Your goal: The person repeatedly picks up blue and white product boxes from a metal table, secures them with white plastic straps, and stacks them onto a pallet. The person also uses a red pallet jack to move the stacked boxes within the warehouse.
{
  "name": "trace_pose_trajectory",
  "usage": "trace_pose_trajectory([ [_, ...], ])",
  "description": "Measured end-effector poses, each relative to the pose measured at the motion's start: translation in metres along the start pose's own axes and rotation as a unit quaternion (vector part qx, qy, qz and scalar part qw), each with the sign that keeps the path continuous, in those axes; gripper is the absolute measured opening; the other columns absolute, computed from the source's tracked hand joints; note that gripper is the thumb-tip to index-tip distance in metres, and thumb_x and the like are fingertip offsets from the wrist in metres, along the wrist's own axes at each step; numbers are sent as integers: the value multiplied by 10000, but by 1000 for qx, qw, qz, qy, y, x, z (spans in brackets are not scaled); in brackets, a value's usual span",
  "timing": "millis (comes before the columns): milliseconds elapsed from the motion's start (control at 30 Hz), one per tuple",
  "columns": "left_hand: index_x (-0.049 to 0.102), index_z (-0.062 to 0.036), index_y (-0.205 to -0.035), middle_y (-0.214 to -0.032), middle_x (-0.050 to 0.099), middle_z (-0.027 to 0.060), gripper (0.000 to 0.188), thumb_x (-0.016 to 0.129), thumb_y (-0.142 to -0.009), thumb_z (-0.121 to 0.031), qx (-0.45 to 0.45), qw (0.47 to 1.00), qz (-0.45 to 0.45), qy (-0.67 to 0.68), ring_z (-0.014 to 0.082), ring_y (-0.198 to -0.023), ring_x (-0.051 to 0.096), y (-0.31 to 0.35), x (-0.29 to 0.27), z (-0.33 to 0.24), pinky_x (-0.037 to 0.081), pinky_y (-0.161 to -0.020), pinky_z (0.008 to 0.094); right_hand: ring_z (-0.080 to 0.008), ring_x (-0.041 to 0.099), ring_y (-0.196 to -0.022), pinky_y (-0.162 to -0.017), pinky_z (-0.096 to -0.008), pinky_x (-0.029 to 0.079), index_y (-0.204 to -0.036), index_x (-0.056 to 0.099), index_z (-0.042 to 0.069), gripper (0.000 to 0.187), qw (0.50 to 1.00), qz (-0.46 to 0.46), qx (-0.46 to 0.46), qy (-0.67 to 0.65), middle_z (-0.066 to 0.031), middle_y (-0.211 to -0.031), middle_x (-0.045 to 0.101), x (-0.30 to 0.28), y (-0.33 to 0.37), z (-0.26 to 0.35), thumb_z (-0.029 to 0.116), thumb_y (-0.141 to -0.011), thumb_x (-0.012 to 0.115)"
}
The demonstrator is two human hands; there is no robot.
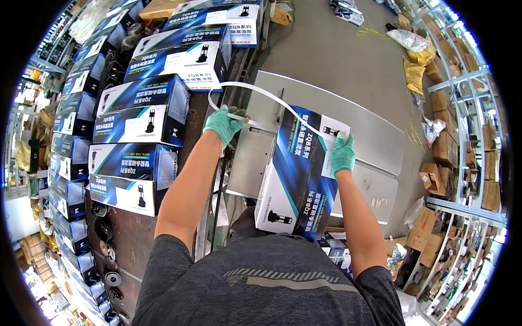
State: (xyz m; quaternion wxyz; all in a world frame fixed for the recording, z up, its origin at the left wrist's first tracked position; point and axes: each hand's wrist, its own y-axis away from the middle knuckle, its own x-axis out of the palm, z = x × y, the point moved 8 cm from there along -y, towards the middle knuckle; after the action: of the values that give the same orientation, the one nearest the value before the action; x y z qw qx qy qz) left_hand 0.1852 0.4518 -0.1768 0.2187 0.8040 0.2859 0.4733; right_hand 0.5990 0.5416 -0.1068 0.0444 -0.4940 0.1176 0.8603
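Note:
A long blue, black and white carton (293,168) with a pump picture lies in front of me on a grey metal worktop (353,117). My left hand (224,124), in a green glove, is closed on a white plastic strap (255,88), left of the carton. From there the strap arcs up and rightward, then crosses the carton's far part. My right hand (342,154), gloved too, is closed on the strap at the carton's right edge, by a white label. Its fingertips are partly hidden, and whether they also press on the carton I cannot tell.
Similar cartons (136,125) stand stacked along a dark bench (128,239) on my left, with round black parts (103,228) below them. To the right, metal shelving (462,209) holds brown boxes. Yellow and clear plastic bags (416,49) lie on the floor beside it.

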Motion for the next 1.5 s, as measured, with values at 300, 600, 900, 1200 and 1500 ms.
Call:
trace_pose_trajectory([
  [300,524,8,-1237,-1145,655,222,393,409,-1095,-340,89,990,-110,-26,388,-951,679,-62,-63,31,632,-829,492,-462,672,-1035,-881,-531,520,-1543,333,93,783,1000,-12,15,17,-290,-1121,695,3,0,-5,661,-1004,308],
  [600,582,-56,-1194,-1062,662,170,324,442,-1088,-329,82,993,-76,-46,289,-867,662,-73,-40,77,593,-782,446,-470,676,-987,-834,-539,515,-1491,397,109,703,999,-39,-9,12,-279,-1073,704,5,-4,-8,628,-1024,321],
  [900,565,-61,-1303,-1083,660,145,261,478,-1068,-134,120,985,-10,-124,238,-886,660,-73,-30,73,593,-728,383,-471,677,-997,-849,-539,518,-1483,405,130,693,1000,-18,5,6,-270,-1084,707,-1,1,3,637,-1024,295],
  [1200,436,-44,-1500,-1351,618,108,560,489,-955,75,158,826,206,-501,145,-1127,598,-14,40,123,465,-991,253,-458,665,-1068,-924,-519,513,-1534,359,123,766,1000,16,26,2,-269,-1156,694,2,-1,3,670,-1002,294],
  [1500,464,-82,-1492,-1296,646,70,490,544,-1008,-79,23,814,102,-571,123,-999,613,81,-72,156,505,-879,236,-467,663,-1054,-901,-542,510,-1526,344,134,739,1000,10,15,3,-258,-1126,702,-2,-1,-4,656,-1005,309],
])
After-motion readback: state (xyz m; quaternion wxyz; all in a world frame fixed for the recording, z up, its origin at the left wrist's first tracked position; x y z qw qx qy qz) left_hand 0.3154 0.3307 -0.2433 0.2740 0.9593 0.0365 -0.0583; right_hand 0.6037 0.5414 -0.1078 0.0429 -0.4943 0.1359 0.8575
